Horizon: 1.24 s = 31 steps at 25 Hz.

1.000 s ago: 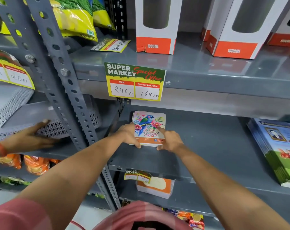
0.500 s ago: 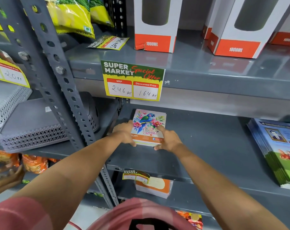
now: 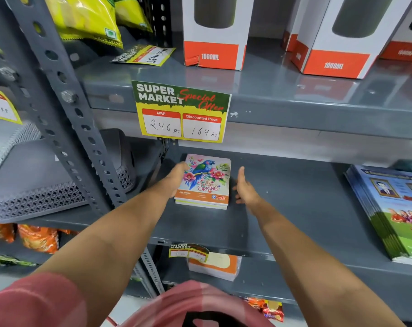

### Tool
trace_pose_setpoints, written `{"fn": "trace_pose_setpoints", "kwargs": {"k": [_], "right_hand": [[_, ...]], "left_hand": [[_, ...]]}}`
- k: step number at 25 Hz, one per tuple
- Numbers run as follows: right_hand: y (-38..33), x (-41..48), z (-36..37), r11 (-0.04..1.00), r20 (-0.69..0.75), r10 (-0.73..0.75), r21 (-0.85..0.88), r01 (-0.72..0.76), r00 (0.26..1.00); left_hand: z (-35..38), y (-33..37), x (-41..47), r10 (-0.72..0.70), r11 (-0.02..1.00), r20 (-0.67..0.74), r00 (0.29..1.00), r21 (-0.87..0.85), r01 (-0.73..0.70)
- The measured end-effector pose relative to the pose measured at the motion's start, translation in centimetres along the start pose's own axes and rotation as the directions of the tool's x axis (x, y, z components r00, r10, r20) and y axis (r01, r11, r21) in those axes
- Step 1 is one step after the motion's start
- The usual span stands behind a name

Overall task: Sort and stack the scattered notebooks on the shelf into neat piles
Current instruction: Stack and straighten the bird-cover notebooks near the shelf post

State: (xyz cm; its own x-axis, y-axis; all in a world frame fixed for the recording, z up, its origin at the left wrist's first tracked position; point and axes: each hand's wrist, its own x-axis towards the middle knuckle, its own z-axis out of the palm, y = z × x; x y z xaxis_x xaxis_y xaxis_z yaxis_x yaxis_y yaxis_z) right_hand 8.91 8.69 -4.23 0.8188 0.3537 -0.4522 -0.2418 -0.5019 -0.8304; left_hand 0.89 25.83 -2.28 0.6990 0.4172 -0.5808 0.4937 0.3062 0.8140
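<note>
Grey metal makes up the shelf [image 3: 294,208], and a small pile of parrot notebooks [image 3: 203,182] lies flat near its left back corner, under the yellow price tag [image 3: 181,112]. The top cover shows a bright bird and the words "Hello Spring"; how many books are in the pile is hard to tell, but a few page edges show. The left hand [image 3: 174,180] is pressed flat against the left side of the pile. The right hand [image 3: 245,187] is open, just beside the right side and not touching it. At the right edge of the shelf sits one more stack of blue and green notebooks [image 3: 393,208]. Between the two piles the shelf is bare. Three white and orange boxes [image 3: 214,31] stand on the shelf above.
</note>
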Motion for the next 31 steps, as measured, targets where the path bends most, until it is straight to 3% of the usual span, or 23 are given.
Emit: {"fn": "trace_pose_setpoints", "kwargs": {"k": [4,9,13,15,17,18,23,31], "right_hand": [[-0.7,0.7,1.1,0.971,0.03,-0.036,-0.236,0.043,0.999],[-0.6,0.8,0.7,0.99,0.008,0.028,-0.137,-0.026,1.0],[-0.1,0.8,2.1,0.968,-0.051,-0.005,-0.249,-0.008,0.999],[0.1,1.0,1.5,0.973,-0.083,-0.034,-0.232,0.014,0.996],[0.3,1.2,1.1,0.973,-0.1,-0.047,-0.231,0.022,0.994],[0.4,1.1,1.1,0.973,-0.083,-0.049,-0.228,0.029,0.995],[1.0,0.3,0.7,0.974,-0.076,-0.073,-0.221,0.055,0.994],[5.6,0.7,-9.1,0.994,-0.201,-0.037,-0.113,0.015,0.979]], "left_hand": [[0.4,0.0,0.4,-0.003,1.0,0.006,1.0,-0.009,0.004],[-0.2,0.0,1.4,0.002,1.0,-0.037,0.999,-0.005,-0.002],[-0.2,-0.8,1.5,-0.011,0.999,-0.033,0.999,0.048,0.013],[-0.7,-1.1,1.8,0.063,0.97,-0.131,0.989,0.241,-0.03],[-1.1,-1.6,1.7,0.209,0.871,-0.274,0.939,0.488,-0.052],[-1.1,-1.8,1.5,0.247,0.846,-0.291,0.924,0.531,-0.059],[0.1,-2.3,1.3,0.233,0.862,-0.266,0.935,0.502,-0.072],[9.8,-3.4,0.0,0.305,0.788,-0.13,0.943,0.591,-0.174]]}}
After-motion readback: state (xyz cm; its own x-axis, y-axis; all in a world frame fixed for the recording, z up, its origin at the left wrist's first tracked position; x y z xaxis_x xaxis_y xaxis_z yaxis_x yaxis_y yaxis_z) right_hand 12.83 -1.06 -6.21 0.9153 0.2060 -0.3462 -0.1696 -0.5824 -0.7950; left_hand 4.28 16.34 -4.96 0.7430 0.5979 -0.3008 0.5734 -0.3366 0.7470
